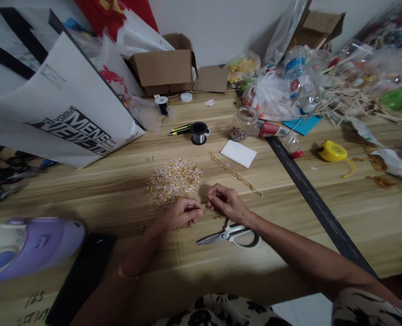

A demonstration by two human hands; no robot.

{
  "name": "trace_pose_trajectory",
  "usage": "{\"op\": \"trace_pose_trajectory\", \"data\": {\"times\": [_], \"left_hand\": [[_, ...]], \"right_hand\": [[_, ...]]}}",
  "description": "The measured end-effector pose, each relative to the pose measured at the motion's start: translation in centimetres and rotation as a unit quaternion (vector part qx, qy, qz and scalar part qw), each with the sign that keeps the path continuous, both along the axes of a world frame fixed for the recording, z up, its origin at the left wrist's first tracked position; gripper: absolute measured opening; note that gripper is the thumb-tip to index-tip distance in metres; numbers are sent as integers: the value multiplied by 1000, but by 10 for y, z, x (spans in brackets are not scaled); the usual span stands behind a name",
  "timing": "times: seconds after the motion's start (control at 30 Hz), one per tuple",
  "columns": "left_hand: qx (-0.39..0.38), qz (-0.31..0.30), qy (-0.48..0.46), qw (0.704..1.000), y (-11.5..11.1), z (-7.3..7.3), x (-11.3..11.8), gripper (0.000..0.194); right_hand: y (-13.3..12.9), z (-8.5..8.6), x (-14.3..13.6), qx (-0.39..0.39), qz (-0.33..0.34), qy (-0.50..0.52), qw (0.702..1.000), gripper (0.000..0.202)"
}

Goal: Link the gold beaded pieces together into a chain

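Note:
My left hand (184, 213) is closed in a pinch at the lower right edge of a heap of gold and silver wire pieces (173, 181). Facing it, my right hand (227, 201) is closed too, thumb and forefinger together near a tiny piece I cannot make out. A small gap separates the fingertips of both hands. Scissors with white handles (231, 233) lie just below my right hand. A gold beaded chain (236, 174) stretches over the table above it. Beneath my left hand is a short gold chain (183, 227), partly hidden.
Behind the heap are a wire spool (199, 133), a cutter (180, 130) and a bead jar (243, 123). White paper (238, 154), a black metal strip (318, 203) and a yellow tape measure (331, 151) lie to the right. A large paper bag (68, 99) stands left.

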State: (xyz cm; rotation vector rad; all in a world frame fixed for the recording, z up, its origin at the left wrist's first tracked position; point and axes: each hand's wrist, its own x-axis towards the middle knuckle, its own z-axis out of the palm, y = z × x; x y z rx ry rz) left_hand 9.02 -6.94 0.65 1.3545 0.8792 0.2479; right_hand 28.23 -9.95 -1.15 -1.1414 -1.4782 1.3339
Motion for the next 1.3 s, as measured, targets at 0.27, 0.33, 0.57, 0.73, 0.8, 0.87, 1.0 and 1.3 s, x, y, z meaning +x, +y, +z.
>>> {"op": "trace_pose_trajectory", "data": {"times": [0.27,0.33,0.57,0.73,0.8,0.87,1.0,1.3], "left_hand": [[8,-1,-1,1000,0,-2,1,30],[7,-1,-1,1000,0,0,1,29],[-1,10,-8,1000,-1,3,2,28],[3,9,-7,1000,-1,3,2,28],[5,5,-13,1000,-1,3,2,28],[7,2,-20,1000,-1,2,1,29],[9,3,-20,1000,-1,-1,1,29],[15,-6,-1,1000,0,3,1,28]], "right_hand": [[0,1,0,-1,14,13,1000,25],[0,1,0,-2,16,18,1000,25],[-1,1,0,-2,24,22,999,23],[-1,0,0,-5,21,33,999,25],[-1,0,0,-6,22,33,999,27],[0,1,0,-7,22,34,999,28],[0,2,0,-10,26,35,999,27],[-1,1,-1,-6,27,44,999,24]]}}
